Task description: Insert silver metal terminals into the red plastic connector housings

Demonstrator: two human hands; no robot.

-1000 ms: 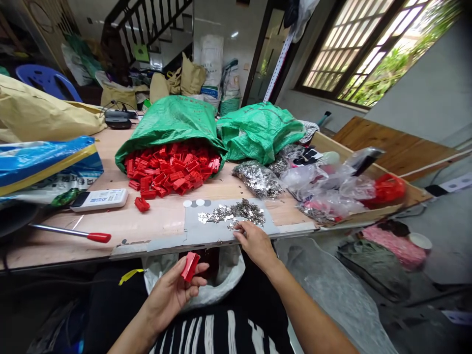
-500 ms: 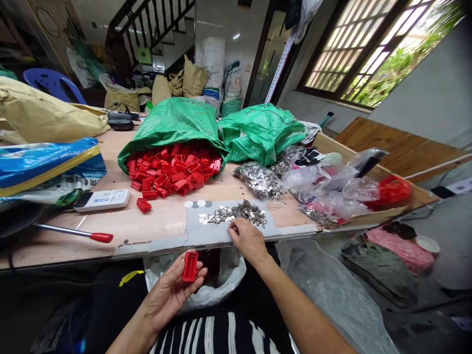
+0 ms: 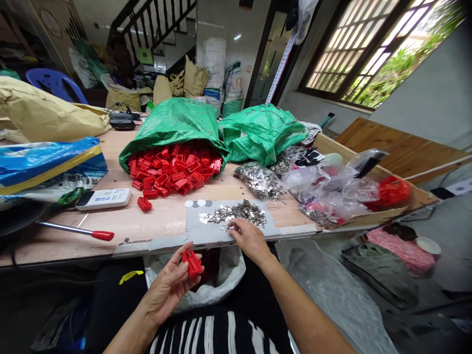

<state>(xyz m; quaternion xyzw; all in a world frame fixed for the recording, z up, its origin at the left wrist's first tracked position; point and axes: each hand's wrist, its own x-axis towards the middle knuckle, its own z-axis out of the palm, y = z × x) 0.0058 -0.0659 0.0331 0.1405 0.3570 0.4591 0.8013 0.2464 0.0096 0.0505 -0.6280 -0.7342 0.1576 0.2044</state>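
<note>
Left hands (image 3: pixel 167 287) are not a pair here: the left hand is curling just below the near edge of the grey board (image 3: pixel 206 236), its thumb and fingertips pinching a red plastic housing (image 3: pixel 192 263) on its sides. The right hand (image 3: pixel 250 241) is resting on the board's near part, fingertips drawn together at the edge of the silver metal pieces (image 3: pixel 232 214); whether it is pinching one is too small to tell.

The metal pieces are lying in a loose spread across the board, a few scattered nearer the fingertips. Three pale discs (image 3: pixel 195 203) are sitting at the board's far left corner.

Beyond the board, on the desk (image 3: pixel 165 219), a heap of red housings (image 3: pixel 169 172) is spilling from a green woven sack (image 3: pixel 173 123). One loose red housing (image 3: pixel 144 203) is lying just off the heap, toward the board. A clear bag of silver pieces (image 3: pixel 258 180) is sitting just past the board's far edge. Left of the board, a white remote control (image 3: pixel 103 199) and a red-handled screwdriver (image 3: pixel 75 231) are lying on the desk. Below the board's near edge, a white sack (image 3: pixel 224 280) is hanging open.
</note>
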